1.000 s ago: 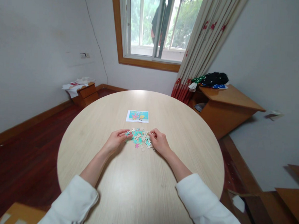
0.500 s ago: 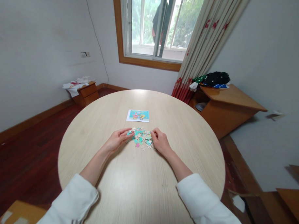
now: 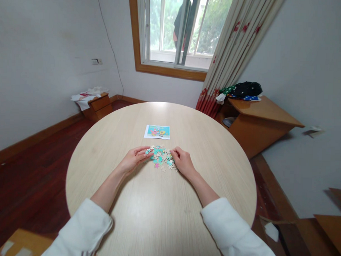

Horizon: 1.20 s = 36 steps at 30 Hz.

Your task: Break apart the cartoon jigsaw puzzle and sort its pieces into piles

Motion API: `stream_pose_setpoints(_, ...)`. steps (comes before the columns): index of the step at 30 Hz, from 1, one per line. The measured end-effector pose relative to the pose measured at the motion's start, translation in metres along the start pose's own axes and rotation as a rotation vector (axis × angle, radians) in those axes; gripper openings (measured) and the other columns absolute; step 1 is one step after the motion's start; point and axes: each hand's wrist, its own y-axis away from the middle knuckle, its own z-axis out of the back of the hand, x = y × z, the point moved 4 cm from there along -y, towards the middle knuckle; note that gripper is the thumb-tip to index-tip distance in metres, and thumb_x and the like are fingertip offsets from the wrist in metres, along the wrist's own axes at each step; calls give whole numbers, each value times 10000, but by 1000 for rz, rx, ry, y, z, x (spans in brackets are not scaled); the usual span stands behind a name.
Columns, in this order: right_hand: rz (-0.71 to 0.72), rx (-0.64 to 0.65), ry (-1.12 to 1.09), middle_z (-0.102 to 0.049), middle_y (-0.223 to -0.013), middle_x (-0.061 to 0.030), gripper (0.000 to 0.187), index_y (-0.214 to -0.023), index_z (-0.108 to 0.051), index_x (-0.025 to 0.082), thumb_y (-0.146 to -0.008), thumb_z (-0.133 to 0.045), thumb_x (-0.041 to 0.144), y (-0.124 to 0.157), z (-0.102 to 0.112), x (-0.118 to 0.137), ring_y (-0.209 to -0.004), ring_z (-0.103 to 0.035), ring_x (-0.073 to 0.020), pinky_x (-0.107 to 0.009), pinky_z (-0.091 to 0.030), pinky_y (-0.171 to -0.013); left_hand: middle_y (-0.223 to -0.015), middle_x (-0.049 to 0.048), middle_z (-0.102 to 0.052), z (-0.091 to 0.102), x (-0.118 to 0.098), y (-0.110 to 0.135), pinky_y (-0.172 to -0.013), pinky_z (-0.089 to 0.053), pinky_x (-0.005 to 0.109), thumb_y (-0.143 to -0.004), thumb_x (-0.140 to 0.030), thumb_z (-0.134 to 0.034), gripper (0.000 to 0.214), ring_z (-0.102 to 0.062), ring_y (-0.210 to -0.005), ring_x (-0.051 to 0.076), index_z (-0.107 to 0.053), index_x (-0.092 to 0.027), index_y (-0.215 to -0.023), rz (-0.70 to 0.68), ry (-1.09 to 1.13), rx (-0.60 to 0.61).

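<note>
A loose heap of jigsaw puzzle pieces [image 3: 160,156] lies on the round table [image 3: 156,209], some teal side up, others pale grey, with a pink one at the near edge. At the heap's left side is my left hand [image 3: 132,159], a teal jigsaw puzzle piece [image 3: 147,151] showing between its thumb and fingers. My right hand [image 3: 182,160] is curled at the right side, thumb and forefinger pinched together against the outer pieces. Its fingertips hide whatever is between them. Beyond the heap lies a printed cartoon picture [image 3: 158,132] on white paper.
Past the table, a curtain [image 3: 231,51] hangs beside the window [image 3: 179,29]. Dark clothes [image 3: 246,90] lie on a tilted wooden cabinet [image 3: 266,112] at right. A small wooden stand [image 3: 100,105] with white cloth is at back left. A box [image 3: 29,244] sits at lower left.
My right hand's fingertips have shifted slightly left over the edge of the heap. My left hand and the printed picture stay nearly where they were.
</note>
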Motion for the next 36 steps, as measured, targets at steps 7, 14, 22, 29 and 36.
stream_pose_setpoints(7, 3, 13, -39, -534, -579, 18, 258, -693, -538, 200, -862, -442, 370, -1, -1, 0, -556, -489, -128, -235, -340, -572, -901, 104, -734, 2, 1, -2, -805, -538, 323, -537, -165, -850, 434, -700, -740, 170, -646, -114, -917, -39, -51, 4)
stream_pose_setpoints(14, -1, 36, -50, -560, -580, 14, 230, -730, -563, 203, -882, -424, 306, 0, -2, -1, -568, -531, -139, -240, -381, -601, -846, 104, -727, 4, 2, -3, -809, -523, 365, -581, -162, -820, 408, -683, -713, 173, -654, -98, -948, -49, -95, 16)
stream_pose_setpoints(22, 9, 54, -10, -653, -674, -21, 222, -828, -644, 187, -887, -444, 266, -1, -5, -4, -636, -597, -152, -246, -415, -641, -831, 113, -719, 7, 6, -5, -762, -530, 367, -639, -205, -786, 371, -651, -647, 151, -669, -86, -970, -21, -112, 8)
stream_pose_setpoints(29, -22, 62, 61, -723, -878, -83, 238, -907, -686, 182, -886, -456, 242, -2, -4, -7, -805, -653, -189, -275, -440, -726, -729, 60, -690, 9, 7, -7, -690, -510, 329, -616, -204, -735, 305, -602, -596, 125, -655, -107, -893, -72, -219, -48)
stream_pose_setpoints(36, -63, 124, 173, -659, -681, -20, 221, -908, -687, 193, -873, -482, 267, -4, 12, -8, -623, -577, -151, -253, -388, -609, -736, 49, -692, 12, 4, -11, -579, -420, 263, -610, -221, -664, 267, -562, -588, 139, -702, -142, -862, -297, -653, -143)
